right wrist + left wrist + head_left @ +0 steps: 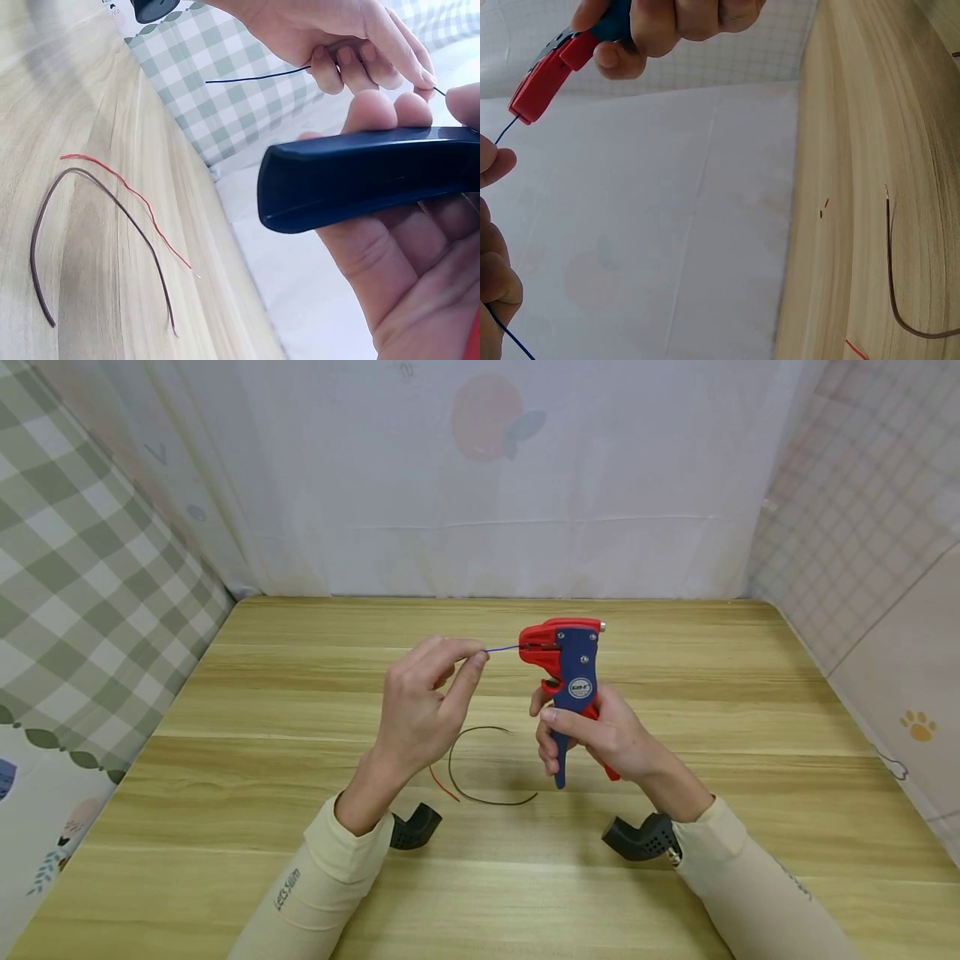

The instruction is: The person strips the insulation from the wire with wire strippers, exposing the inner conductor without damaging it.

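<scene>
My left hand (423, 710) pinches a thin blue wire (502, 649) between thumb and forefinger. One end of the wire runs into the red nose of a wire stripper (577, 664); its tip inside is hidden. In the right wrist view, the wire's other end (255, 78) sticks out past the left hand's curled fingers. My right hand (618, 739) grips the stripper's blue and red handles, holding it upright above the table. Below the hands lie a curved brown wire (491, 802) and a short red wire (444, 783), partly behind the left hand in the head view.
The wooden table (247, 693) reaches back to a pale curtain (360, 485). Two tiny scraps, one red (826, 202) and one dark (821, 214), lie on the wood. The brown wire (889, 255) shows a bare end in the left wrist view.
</scene>
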The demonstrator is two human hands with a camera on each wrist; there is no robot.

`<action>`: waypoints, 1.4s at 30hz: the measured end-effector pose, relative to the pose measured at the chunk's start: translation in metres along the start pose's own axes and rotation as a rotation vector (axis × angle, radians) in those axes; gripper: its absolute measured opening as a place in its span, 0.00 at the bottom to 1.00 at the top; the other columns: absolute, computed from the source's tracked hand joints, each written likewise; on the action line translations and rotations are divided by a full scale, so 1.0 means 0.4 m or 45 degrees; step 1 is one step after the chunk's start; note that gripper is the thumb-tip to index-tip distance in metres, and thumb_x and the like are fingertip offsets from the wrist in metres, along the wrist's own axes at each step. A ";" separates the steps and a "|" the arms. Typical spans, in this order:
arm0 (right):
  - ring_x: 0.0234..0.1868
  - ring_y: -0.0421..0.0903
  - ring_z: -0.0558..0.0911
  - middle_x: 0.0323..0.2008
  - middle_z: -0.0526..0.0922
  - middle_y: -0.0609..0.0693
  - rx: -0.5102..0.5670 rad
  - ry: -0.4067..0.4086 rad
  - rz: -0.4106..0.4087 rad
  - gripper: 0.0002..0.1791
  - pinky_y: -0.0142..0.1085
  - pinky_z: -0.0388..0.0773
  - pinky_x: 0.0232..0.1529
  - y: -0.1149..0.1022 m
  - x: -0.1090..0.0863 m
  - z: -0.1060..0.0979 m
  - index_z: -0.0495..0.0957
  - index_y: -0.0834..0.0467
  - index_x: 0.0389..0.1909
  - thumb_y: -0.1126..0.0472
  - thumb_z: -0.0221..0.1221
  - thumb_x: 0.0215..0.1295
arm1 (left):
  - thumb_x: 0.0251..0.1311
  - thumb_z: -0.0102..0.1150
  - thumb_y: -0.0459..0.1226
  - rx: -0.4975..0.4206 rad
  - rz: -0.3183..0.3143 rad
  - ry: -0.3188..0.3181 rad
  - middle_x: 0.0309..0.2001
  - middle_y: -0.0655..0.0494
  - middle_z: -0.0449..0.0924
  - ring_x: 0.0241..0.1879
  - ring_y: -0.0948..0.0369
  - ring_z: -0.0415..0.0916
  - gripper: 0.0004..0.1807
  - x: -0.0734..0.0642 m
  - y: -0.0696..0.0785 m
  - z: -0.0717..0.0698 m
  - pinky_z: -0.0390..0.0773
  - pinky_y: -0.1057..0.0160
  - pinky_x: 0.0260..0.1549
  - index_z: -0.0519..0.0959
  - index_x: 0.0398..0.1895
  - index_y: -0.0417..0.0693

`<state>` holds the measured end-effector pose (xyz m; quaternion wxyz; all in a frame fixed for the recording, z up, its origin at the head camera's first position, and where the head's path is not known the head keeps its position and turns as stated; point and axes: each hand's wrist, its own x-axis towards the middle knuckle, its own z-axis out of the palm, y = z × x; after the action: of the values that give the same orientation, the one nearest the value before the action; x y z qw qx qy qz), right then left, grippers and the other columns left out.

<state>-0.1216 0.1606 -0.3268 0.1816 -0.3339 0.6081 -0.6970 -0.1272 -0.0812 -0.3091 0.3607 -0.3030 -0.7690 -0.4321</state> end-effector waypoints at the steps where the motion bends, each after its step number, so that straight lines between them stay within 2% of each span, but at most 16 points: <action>1: 0.22 0.47 0.83 0.24 0.81 0.51 0.005 -0.006 -0.009 0.05 0.45 0.86 0.27 0.001 0.000 -0.001 0.71 0.65 0.44 0.72 0.47 0.79 | 0.71 0.63 0.31 0.000 0.000 -0.001 0.21 0.53 0.72 0.23 0.59 0.65 0.05 0.000 0.000 0.000 0.67 0.63 0.25 0.87 0.37 0.40; 6: 0.23 0.47 0.83 0.25 0.81 0.51 0.042 -0.036 -0.044 0.09 0.44 0.86 0.28 0.004 0.001 -0.003 0.73 0.64 0.38 0.72 0.47 0.79 | 0.71 0.63 0.31 -0.001 -0.004 0.001 0.21 0.53 0.72 0.23 0.59 0.64 0.05 0.000 0.000 0.002 0.66 0.64 0.25 0.87 0.37 0.40; 16: 0.21 0.47 0.82 0.23 0.80 0.52 0.094 -0.001 -0.002 0.09 0.42 0.85 0.26 0.008 0.004 0.002 0.71 0.65 0.37 0.72 0.46 0.79 | 0.71 0.62 0.31 -0.001 -0.018 0.000 0.21 0.53 0.71 0.23 0.59 0.64 0.06 -0.002 -0.002 0.005 0.66 0.63 0.24 0.87 0.37 0.40; 23: 0.22 0.46 0.83 0.22 0.79 0.51 0.091 0.024 0.034 0.09 0.41 0.85 0.27 0.007 0.002 0.004 0.72 0.62 0.37 0.70 0.46 0.80 | 0.71 0.62 0.31 -0.002 -0.028 -0.001 0.21 0.53 0.71 0.23 0.59 0.64 0.06 -0.002 -0.001 0.006 0.66 0.63 0.25 0.87 0.37 0.39; 30: 0.20 0.46 0.82 0.21 0.79 0.50 0.097 0.029 0.008 0.09 0.41 0.85 0.25 0.015 0.002 0.005 0.73 0.61 0.37 0.69 0.48 0.80 | 0.71 0.62 0.31 -0.012 -0.028 -0.009 0.22 0.52 0.72 0.23 0.59 0.65 0.06 -0.001 -0.001 0.007 0.66 0.64 0.25 0.87 0.37 0.39; 42: 0.19 0.45 0.81 0.20 0.78 0.49 0.081 0.057 0.021 0.09 0.41 0.84 0.25 0.018 0.003 0.013 0.73 0.63 0.36 0.69 0.49 0.80 | 0.71 0.62 0.31 -0.015 -0.036 -0.006 0.22 0.53 0.73 0.23 0.59 0.65 0.06 -0.003 -0.002 0.005 0.66 0.64 0.25 0.87 0.37 0.39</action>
<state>-0.1201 0.1547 -0.3334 0.1841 -0.3072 0.5924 -0.7217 -0.1277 -0.0799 -0.3112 0.3510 -0.2951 -0.7715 -0.4410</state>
